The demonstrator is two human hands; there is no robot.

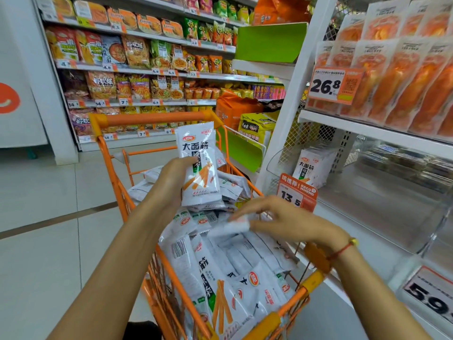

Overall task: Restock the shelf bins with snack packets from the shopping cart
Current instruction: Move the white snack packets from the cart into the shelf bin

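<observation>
The left hand point(171, 182) grips a stack of white snack packets point(199, 168) upright; the right hand point(277, 222) pinches another (blurred) packet point(235, 223) at centre frame, and the stack could slide apart.

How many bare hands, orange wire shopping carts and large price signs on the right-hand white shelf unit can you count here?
Bare hands: 2, left hand gripping a white snack packet, right hand blurred over the cart
Orange wire shopping cart: 1
Large price signs: 3, 26.8 sign, 13.5 sign, 59 sign
Total: 6
</observation>
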